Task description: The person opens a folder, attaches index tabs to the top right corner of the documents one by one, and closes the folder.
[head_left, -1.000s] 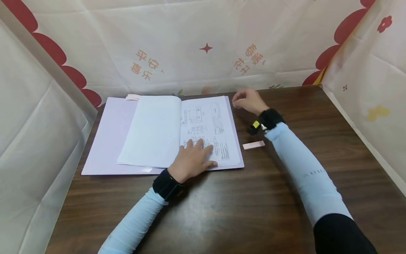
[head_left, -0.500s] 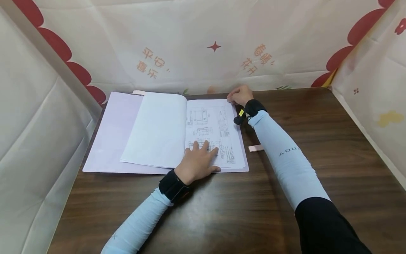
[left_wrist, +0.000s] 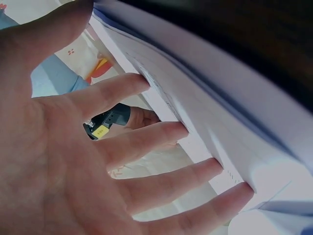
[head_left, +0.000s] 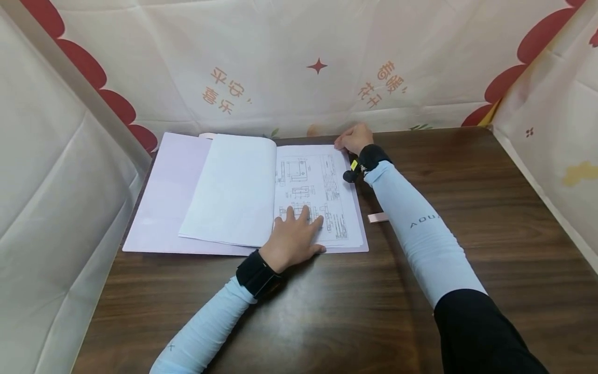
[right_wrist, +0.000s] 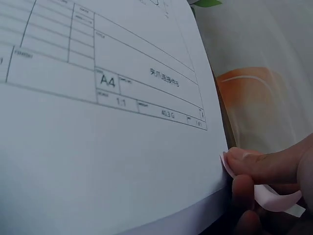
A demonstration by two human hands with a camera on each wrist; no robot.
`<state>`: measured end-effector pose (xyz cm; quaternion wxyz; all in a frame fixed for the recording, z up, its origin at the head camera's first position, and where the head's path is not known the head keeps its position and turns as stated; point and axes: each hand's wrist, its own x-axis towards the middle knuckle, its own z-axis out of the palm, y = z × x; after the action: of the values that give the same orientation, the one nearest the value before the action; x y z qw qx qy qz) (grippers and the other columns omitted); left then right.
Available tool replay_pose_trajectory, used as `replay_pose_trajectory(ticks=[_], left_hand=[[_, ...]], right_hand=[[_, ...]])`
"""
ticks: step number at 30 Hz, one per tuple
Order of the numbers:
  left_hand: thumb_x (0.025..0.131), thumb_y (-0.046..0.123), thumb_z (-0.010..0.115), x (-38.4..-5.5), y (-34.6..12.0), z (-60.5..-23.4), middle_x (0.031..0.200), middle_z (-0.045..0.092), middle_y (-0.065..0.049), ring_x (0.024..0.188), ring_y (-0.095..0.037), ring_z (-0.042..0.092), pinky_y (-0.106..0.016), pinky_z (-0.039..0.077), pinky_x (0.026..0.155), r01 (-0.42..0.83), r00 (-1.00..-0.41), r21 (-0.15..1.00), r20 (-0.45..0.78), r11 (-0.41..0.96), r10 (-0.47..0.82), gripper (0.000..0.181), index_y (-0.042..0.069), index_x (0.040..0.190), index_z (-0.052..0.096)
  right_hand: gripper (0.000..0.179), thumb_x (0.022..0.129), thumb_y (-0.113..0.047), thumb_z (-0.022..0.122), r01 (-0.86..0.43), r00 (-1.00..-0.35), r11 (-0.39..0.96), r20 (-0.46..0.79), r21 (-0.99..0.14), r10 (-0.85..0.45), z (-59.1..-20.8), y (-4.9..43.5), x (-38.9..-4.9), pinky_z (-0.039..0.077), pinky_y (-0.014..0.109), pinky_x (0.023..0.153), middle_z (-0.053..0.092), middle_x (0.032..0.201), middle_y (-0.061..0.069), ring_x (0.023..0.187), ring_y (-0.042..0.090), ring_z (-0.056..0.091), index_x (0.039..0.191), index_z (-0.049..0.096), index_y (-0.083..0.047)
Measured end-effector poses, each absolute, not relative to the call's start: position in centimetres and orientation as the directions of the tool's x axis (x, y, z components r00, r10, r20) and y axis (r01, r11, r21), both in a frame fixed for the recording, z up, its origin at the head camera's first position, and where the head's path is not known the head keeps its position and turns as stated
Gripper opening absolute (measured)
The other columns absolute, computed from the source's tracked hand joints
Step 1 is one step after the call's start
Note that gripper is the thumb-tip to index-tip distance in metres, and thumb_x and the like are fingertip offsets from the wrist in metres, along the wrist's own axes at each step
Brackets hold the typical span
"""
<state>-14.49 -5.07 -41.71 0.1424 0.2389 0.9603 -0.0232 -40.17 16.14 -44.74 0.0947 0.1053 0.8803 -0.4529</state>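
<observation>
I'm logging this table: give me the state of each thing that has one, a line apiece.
Folder, open flat on the table
Left pages, blank side up
Drawing, face up
Pink slip, curled, pinched at the drawing's far right corner
Pink strip, lying on the table, partly hidden by the right sleeve
Left hand, fingers spread on the drawing
Right hand, pinching the pink slip

The left hand [head_left: 294,236] covers part of the technical drawing [head_left: 308,174], print too tiny in the head view! The right hand [right_wrist: 279,168] hides part of a pink paper tab [right_wrist: 274,199]!
</observation>
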Motion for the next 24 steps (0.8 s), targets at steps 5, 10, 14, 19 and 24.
replay_pose_trajectory(ticks=[5, 10, 14, 19, 24], left_hand=[[0.093, 0.063, 0.064, -14.4, -5.0, -41.8, 0.162, 0.040, -0.016, 0.133, -0.045, 0.048, -0.059, 0.051, 0.099, 0.467, -0.846, 0.021, -0.281, 0.884, 0.454, 0.076, 0.026, 0.157, 0.045], [0.093, 0.063, 0.064, -14.5, -5.1, -41.8, 0.162, 0.040, -0.017, 0.134, -0.046, 0.047, -0.060, 0.051, 0.100, 0.465, -0.847, 0.023, -0.281, 0.885, 0.452, 0.077, 0.026, 0.157, 0.044], [0.093, 0.063, 0.065, -14.4, -5.4, -41.9, 0.162, 0.040, -0.017, 0.135, -0.046, 0.047, -0.060, 0.051, 0.100, 0.456, -0.850, 0.023, -0.284, 0.890, 0.443, 0.077, 0.027, 0.157, 0.044], [0.094, 0.064, 0.063, -14.3, -5.5, -42.0, 0.162, 0.040, -0.016, 0.134, -0.045, 0.047, -0.059, 0.051, 0.100, 0.463, -0.848, 0.009, -0.288, 0.887, 0.445, 0.076, 0.027, 0.157, 0.044], [0.094, 0.065, 0.062, -14.4, -5.4, -41.9, 0.162, 0.041, -0.015, 0.135, -0.045, 0.047, -0.059, 0.051, 0.100, 0.475, -0.847, -0.002, -0.271, 0.880, 0.457, 0.075, 0.027, 0.157, 0.044]], right_hand=[[0.021, 0.091, -0.021, 0.075, 0.269, -0.960, 0.594, -0.263, -0.758, 0.099, -44.9, 16.0, -40.3, 0.053, 0.033, 0.077, 0.074, 0.104, 0.009, 0.095, 0.027, 0.065, 0.109, 0.081, -0.010], [0.021, 0.091, -0.024, 0.075, 0.262, -0.962, 0.663, -0.247, -0.701, 0.118, -44.4, 15.4, -40.1, 0.046, 0.037, 0.078, 0.073, 0.103, 0.008, 0.096, 0.028, 0.062, 0.105, 0.081, -0.011], [0.024, 0.091, -0.027, 0.073, 0.265, -0.961, 0.731, -0.236, -0.629, 0.145, -44.4, 14.5, -40.3, 0.042, 0.042, 0.083, 0.072, 0.108, 0.010, 0.099, 0.032, 0.061, 0.106, 0.079, -0.009], [0.044, 0.091, -0.035, 0.074, 0.283, -0.948, 0.814, -0.275, -0.508, 0.158, -44.5, 14.9, -41.2, 0.038, 0.048, 0.092, 0.067, 0.127, 0.014, 0.111, 0.037, 0.055, 0.126, 0.069, -0.008], [0.063, 0.085, -0.047, 0.082, 0.314, -0.928, 0.841, -0.332, -0.441, 0.173, -43.9, 16.2, -41.9, 0.036, 0.051, 0.098, 0.065, 0.134, 0.013, 0.117, 0.036, 0.052, 0.133, 0.067, -0.009]])
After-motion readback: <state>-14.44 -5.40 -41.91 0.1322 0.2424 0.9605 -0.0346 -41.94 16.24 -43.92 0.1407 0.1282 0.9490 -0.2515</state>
